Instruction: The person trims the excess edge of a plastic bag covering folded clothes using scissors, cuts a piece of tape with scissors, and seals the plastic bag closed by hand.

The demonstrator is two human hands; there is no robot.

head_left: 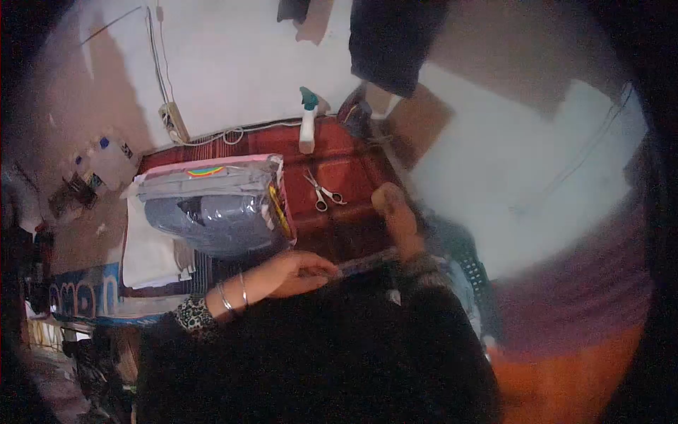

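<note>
My left hand (293, 274), with bracelets at the wrist, is at the near edge of the table, its fingers curled together near the tips. A thin pale strip (367, 263) runs from these fingertips toward my right wrist; what it is I cannot make out. My right hand (399, 220) is over the right side of the table, smeared, its fingers unclear. Between and beyond my hands lie scissors (323, 192) with white handles, blades slightly apart. Left of them is a clear plastic-wrapped bundle of folded grey fabric (212, 215) with a pink edge and a rainbow print.
A white spray bottle (308, 127) with a green head stands at the back of the red striped cloth (353, 166). White sheets (145, 247) lie left of the bundle. A power strip (171, 121) with a cable is behind. Cardboard (420, 124) stands at the back right.
</note>
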